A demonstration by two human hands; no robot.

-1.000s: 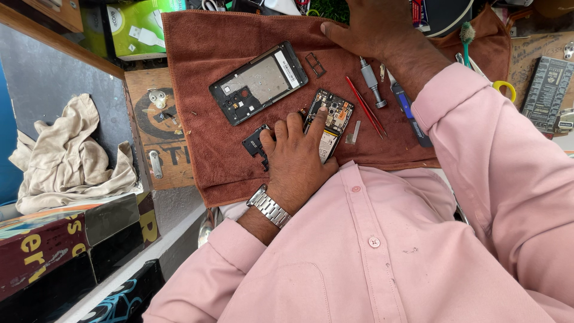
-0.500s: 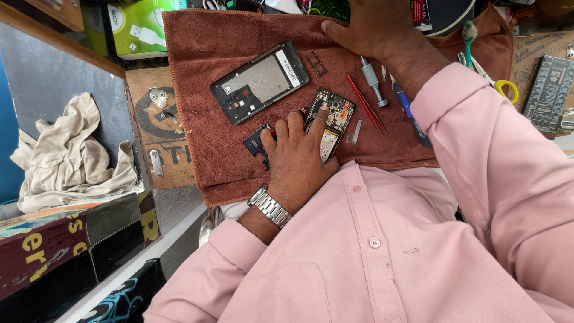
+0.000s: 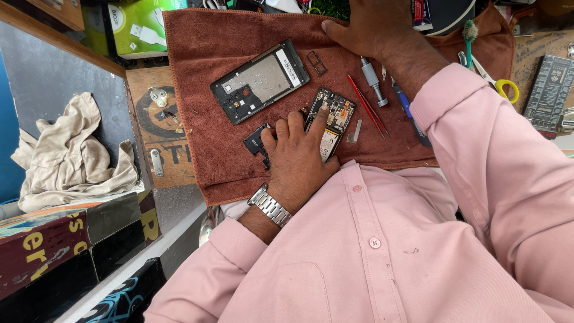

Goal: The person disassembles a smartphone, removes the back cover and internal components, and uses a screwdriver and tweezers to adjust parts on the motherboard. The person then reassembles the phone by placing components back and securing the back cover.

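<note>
I see my left hand (image 3: 296, 164) lying flat on the opened phone (image 3: 332, 122) at the middle of the brown towel (image 3: 203, 54), index fingertip pressing its board, right hand (image 3: 373, 27) spread at the towel's top edge; too much pressure could crack a connector.

Opened phone (image 3: 332, 122) on towel (image 3: 203, 60), frame (image 3: 260, 81) to its left, tweezers (image 3: 366, 105) and screwdriver (image 3: 373, 81) right.

Bare towel (image 3: 203, 72) left of phone frame (image 3: 260, 81); tweezers (image 3: 366, 112), screwdriver (image 3: 374, 81) crowd right.
</note>
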